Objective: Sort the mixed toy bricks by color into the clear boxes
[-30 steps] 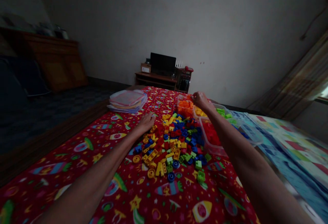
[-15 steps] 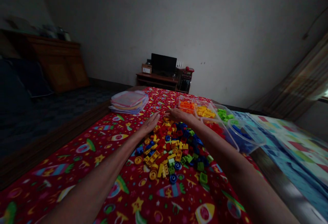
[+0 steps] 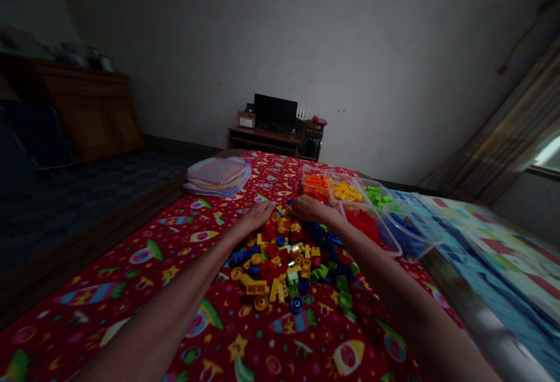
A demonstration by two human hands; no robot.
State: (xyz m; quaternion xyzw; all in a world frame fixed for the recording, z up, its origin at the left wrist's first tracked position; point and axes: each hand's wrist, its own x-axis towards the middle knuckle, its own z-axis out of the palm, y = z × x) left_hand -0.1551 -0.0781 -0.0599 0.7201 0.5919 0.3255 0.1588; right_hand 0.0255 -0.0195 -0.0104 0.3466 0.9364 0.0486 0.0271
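Observation:
A heap of toy building bricks [image 3: 297, 259] in yellow, red, blue and green lies on a red patterned cloth [image 3: 210, 312]. My left hand [image 3: 259, 216] rests along the far left edge of the heap, its fingers stretched out. At the far right edge is my right hand [image 3: 307, 207], with its fingers bent inward against the bricks and partly hidden. No brick shows held in either hand. The two hands face each other across the back of the heap, a small gap between them.
Right of the heap, clear containers hold sorted bricks: orange [image 3: 317, 186], yellow [image 3: 346, 191], green [image 3: 378, 196], red [image 3: 362, 223] and blue [image 3: 405, 223]. A stack of plastic lids [image 3: 219, 175] lies at the back left. A wooden edge [image 3: 481, 312] runs along the right.
Both hands have drawn back a little toward me, pushing the far bricks closer. Some bricks in the heap have shifted and tumbled. The view has turned slightly right.

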